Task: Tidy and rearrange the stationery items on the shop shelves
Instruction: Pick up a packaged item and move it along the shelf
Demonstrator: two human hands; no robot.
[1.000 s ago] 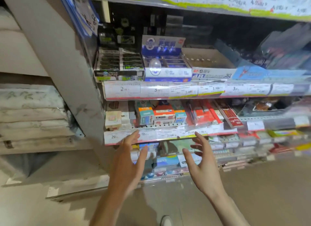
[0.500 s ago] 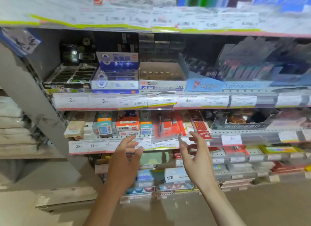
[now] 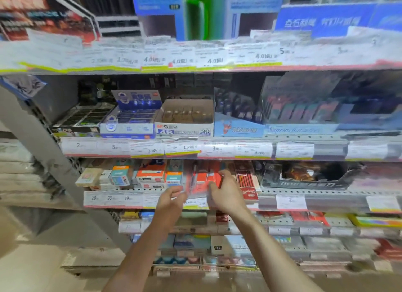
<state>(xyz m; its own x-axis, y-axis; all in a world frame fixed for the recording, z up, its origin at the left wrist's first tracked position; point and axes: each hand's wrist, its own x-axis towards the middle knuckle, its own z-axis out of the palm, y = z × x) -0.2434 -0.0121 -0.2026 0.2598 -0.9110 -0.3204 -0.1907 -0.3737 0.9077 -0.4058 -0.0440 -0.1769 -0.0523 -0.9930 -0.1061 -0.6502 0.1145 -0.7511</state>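
Observation:
A clear plastic packet with red-orange contents (image 3: 201,179) leans at the front of the third shelf (image 3: 326,192). My right hand (image 3: 226,193) grips its right side, fingers curled over the top edge. My left hand (image 3: 170,201) pinches the packet's lower left corner at the shelf's front rail. Small eraser and stationery boxes (image 3: 150,176) stand to the left of the packet. A red pencil box (image 3: 247,183) stands just right of my right hand.
The shelf above holds open display cartons, among them a white box marked 4B (image 3: 185,129) and a blue eraser carton (image 3: 130,122). Price tags line every rail. A grey slanted upright (image 3: 50,159) bounds the shelves on the left. Lower shelves carry more packets.
Both hands rose from below the shelf rail to the red-orange packet and closed on it. The view tilted up and moved closer to the shelves.

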